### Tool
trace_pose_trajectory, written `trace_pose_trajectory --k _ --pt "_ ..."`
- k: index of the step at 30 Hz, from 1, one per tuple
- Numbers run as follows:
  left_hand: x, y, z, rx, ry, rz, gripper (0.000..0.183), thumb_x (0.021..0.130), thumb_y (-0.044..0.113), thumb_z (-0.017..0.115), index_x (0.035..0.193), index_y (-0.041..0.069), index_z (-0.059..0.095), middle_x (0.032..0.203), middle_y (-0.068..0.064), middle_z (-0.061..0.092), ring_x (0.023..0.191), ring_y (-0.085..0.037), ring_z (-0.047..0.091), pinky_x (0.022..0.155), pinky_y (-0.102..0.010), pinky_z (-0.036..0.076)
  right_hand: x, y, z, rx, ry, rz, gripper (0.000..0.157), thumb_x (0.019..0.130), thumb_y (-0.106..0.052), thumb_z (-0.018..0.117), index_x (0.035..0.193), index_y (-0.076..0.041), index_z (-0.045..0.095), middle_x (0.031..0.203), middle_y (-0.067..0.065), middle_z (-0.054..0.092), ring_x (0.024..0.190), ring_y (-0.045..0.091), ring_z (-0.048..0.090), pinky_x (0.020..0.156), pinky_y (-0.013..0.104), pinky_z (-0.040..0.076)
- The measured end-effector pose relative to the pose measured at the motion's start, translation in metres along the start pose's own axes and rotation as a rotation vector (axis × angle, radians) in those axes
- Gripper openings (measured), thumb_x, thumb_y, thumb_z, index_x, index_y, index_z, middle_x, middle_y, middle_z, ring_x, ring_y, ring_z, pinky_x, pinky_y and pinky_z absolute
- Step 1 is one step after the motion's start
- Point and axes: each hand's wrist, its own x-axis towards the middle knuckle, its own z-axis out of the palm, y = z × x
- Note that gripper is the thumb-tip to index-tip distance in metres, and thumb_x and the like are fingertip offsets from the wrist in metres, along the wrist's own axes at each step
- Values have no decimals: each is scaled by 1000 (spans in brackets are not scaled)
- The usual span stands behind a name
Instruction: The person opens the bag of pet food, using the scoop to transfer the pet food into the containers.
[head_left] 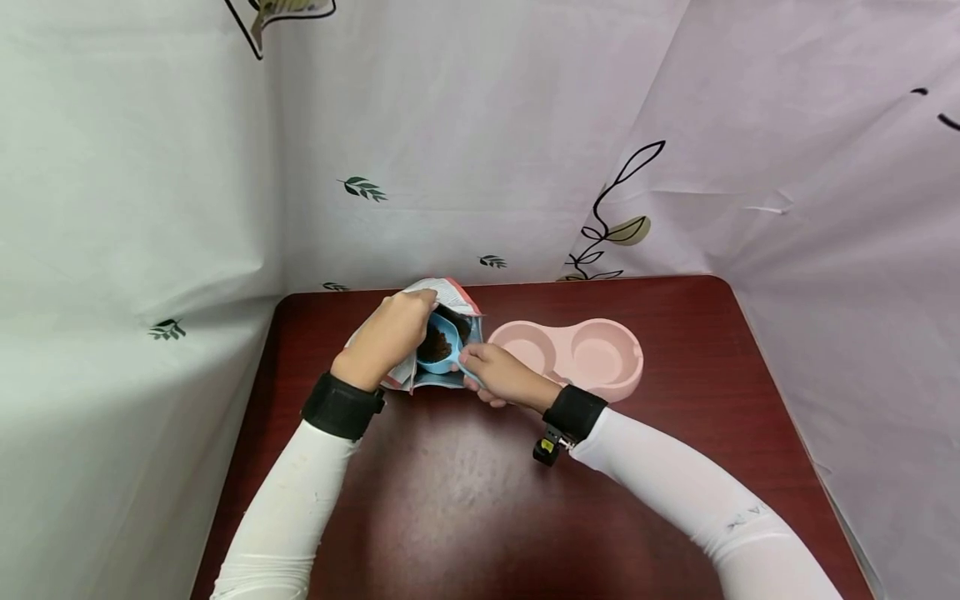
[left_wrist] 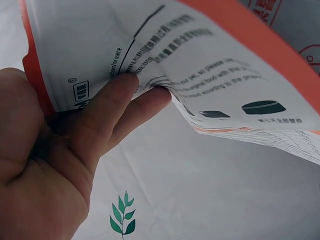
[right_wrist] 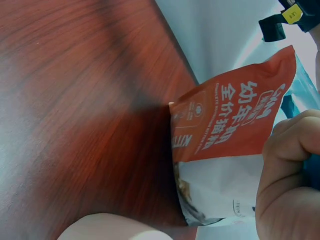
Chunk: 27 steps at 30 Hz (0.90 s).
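An opened pet food bag (head_left: 448,293), white with orange-red parts, stands at the back left of the table. My left hand (head_left: 396,327) grips its upper edge; the left wrist view shows the fingers (left_wrist: 102,117) against the printed white side. By its handle, my right hand (head_left: 504,373) holds a light blue scoop (head_left: 441,363) at the bag's mouth. Brown kibble (head_left: 433,343) lies in the scoop. In the right wrist view, the bag's orange-and-white front (right_wrist: 225,120) faces the camera, with the right hand (right_wrist: 292,170) beside it.
A pink double bowl (head_left: 561,333) with two round hollows sits right of the bag, partly behind the right hand. The dark red table (head_left: 465,517) ends at pale leaf-printed cloth (head_left: 465,150) behind and at both sides.
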Motion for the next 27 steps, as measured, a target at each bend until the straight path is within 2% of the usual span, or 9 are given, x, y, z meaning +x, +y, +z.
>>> trace_pose_trajectory --k 8,14,17,22,27 --pt "0 -3 -2 -9 10 -11 22 107 6 50 88 4 60 72 -8 54 72 -26 68 61 -37 52 -15 0 -5 -40 14 -28 32 114 -24 36 106 1 55 70 2 47 42 10 27 39 24 25" --pt "1 -8 -4 -57 -5 -27 23 108 7 48 94 2 65 73 -9 57 77 -27 70 65 -39 54 -30 -2 -11 -19 -6 -49 35 114 -24 34 110 6 53 70 1 47 42 9 28 38 24 25" --pt "1 -11 -4 -76 -23 -33 21 108 7 48 101 3 67 79 -11 63 81 -25 70 67 -39 54 -38 0 -13 -9 -27 -57 34 114 -25 35 107 4 51 70 1 46 42 8 29 38 24 25" --pt "1 -12 -4 -86 -42 -39 21 108 7 50 114 2 69 100 -16 73 91 -25 73 72 -40 58 -48 5 -17 -19 -33 -78 30 114 -25 37 104 -1 53 71 1 47 42 8 29 38 23 25" --pt "3 -12 -4 -92 -63 -47 21 107 6 50 115 2 69 102 -16 73 90 -24 71 71 -39 55 -55 6 -21 -41 -24 -90 31 114 -25 37 107 -1 55 71 1 48 43 8 30 38 23 25"
